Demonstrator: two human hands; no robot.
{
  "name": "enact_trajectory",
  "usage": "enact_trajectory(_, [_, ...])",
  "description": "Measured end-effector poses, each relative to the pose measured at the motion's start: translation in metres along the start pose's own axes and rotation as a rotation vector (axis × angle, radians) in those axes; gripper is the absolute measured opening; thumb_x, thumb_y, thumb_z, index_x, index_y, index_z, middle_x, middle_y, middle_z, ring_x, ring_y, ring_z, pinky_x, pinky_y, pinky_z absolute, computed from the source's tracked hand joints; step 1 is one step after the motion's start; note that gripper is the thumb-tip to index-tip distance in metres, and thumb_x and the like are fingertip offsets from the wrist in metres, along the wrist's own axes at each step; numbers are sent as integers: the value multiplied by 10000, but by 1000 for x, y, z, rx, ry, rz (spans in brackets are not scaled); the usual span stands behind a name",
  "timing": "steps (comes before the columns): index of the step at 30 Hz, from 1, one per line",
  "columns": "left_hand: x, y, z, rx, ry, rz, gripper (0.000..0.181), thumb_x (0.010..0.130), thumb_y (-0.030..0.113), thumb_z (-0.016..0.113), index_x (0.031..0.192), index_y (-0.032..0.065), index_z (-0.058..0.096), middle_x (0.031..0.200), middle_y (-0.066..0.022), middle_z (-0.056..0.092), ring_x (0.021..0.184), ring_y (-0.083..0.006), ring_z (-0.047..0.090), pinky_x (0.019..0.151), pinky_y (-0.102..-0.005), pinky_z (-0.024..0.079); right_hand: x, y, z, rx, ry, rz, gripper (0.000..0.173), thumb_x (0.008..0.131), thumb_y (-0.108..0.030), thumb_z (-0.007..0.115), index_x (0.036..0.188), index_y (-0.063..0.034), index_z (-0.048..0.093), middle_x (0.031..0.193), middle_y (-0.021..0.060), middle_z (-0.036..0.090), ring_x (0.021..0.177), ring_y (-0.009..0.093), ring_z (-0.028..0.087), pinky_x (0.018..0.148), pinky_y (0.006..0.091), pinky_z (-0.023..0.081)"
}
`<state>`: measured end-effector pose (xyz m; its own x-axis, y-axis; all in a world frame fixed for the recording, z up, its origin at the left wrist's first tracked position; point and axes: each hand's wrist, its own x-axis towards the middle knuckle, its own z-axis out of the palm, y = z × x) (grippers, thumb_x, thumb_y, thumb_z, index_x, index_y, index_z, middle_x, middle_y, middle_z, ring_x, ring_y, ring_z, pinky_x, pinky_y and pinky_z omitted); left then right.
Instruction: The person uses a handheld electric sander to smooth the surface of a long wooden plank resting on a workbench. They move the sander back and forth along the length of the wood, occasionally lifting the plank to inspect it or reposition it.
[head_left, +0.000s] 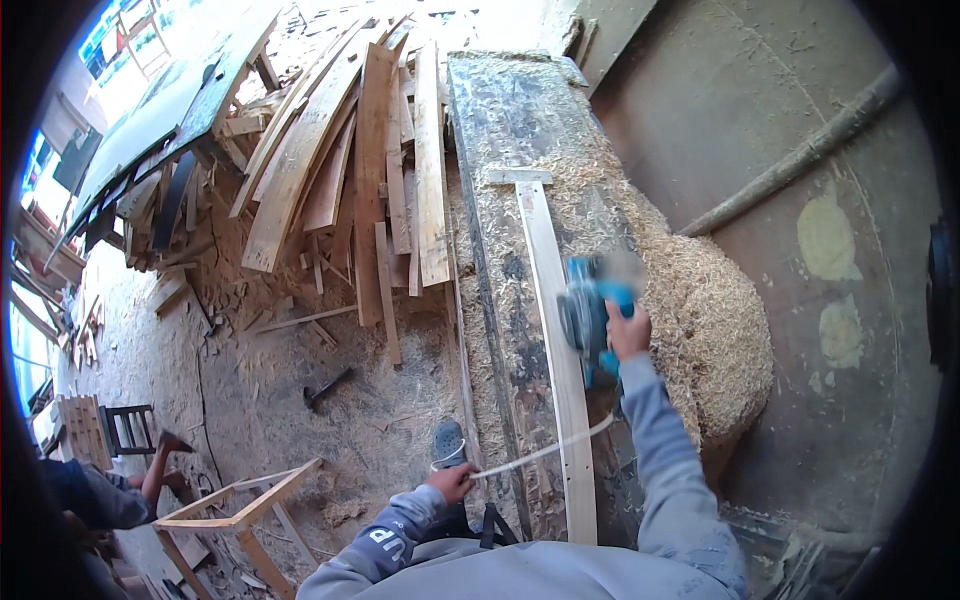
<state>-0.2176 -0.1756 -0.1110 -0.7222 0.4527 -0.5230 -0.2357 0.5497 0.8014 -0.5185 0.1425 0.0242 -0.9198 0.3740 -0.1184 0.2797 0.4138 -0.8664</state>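
My right hand (630, 330) is closed on the handle of a teal power planer (592, 322), which rests on or just over a long pale wooden board (555, 300). Some blur lies over the planer's front end. The board lies lengthwise on a worn workbench (517, 97), its far end against a small wooden crosspiece (520, 177). My left hand (452, 482), at the bench's left side, grips a pale cord (540, 453) that crosses the board towards the planer's rear.
Wood shavings (720, 322) are heaped along the bench's right side. Planks (371, 180) lean in a pile at the left. A hammer (328, 388) lies on the littered floor. At the lower left are a wooden frame (240, 517) and another person (112, 495).
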Motion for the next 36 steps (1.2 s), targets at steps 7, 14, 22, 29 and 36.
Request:
enact_trajectory(7, [-42, 23, 85, 247, -552, 251, 348, 853, 186, 532, 1196, 130, 512, 927, -176, 646, 853, -367, 631, 732, -444, 505, -287, 89, -198, -5, 214, 341, 293, 860, -283, 656, 716, -55, 539, 505, 22, 496, 360, 123, 467, 327, 274, 372])
enact_trajectory(14, [-43, 144, 216, 575, -592, 852, 476, 780, 118, 570, 1244, 176, 480, 1270, -93, 528, 1136, -298, 534, 927, -459, 442, -517, 179, -324, -19, 570, 567, 315, 863, -320, 638, 741, -48, 539, 494, 48, 490, 336, 147, 452, 305, 300, 368])
enact_trajectory(22, [-82, 85, 456, 851, -3, 1214, 853, 576, 302, 760, 1340, 328, 383, 1427, -65, 330, 1348, -363, 264, 1021, -689, 235, -681, 249, -404, -23, 664, 571, 329, 872, -292, 625, 743, 4, 557, 492, 66, 506, 342, 155, 475, 314, 297, 374])
enact_trajectory(29, [-188, 138, 376, 297, -440, 502, 580, 739, 259, 713, 1273, 187, 499, 1199, -136, 564, 1103, -325, 541, 920, -426, 444, -761, 302, -435, -50, 651, 651, 397, 881, -390, 604, 803, -1, 594, 546, 51, 484, 402, 133, 431, 347, 294, 360])
enact_trajectory(36, [-511, -72, 153, -250, 1677, 125, 208, 855, -5, 487, 1043, 12, 572, 1022, -104, 614, 877, -191, 591, 807, -316, 475, -746, 308, -446, -375, 671, 654, 526, 840, -522, 599, 786, 1, 593, 573, 71, 504, 424, 158, 441, 364, 312, 378])
